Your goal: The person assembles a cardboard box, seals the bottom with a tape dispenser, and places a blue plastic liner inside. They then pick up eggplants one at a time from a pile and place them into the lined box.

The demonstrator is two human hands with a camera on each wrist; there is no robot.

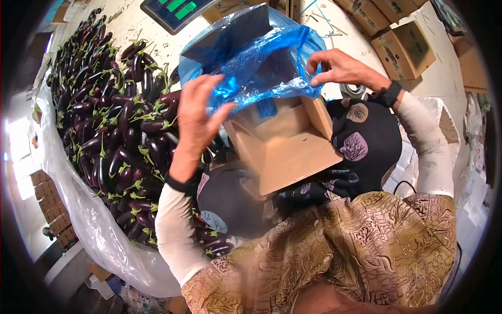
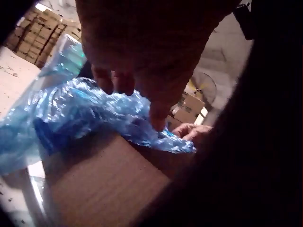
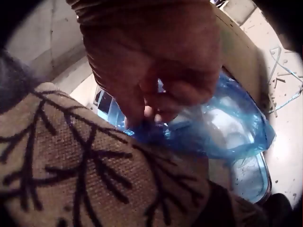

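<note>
An open cardboard box (image 1: 293, 157) rests on the person's lap. Thin blue plastic film (image 1: 261, 63), shaped like a bag liner, lies crumpled over its far side. My left hand (image 1: 198, 112) is at the film's left part, fingers extended and thumb spread apart; in the left wrist view its thumb and fingertips touch the crumpled blue film (image 2: 90, 106). At the film's right edge, my right hand (image 1: 342, 68) has thumb and fingers bent. The right wrist view shows it pinching the blue film (image 3: 236, 127), its fingertips partly hidden.
A big heap of eggplants (image 1: 115, 120) lies on the left, bordered by clear plastic sheeting (image 1: 99, 240). A digital scale (image 1: 175, 13) stands at the far side. Cardboard cartons (image 1: 405, 49) stand at the far right. Blue strapping (image 1: 329, 26) and scraps lie on the floor.
</note>
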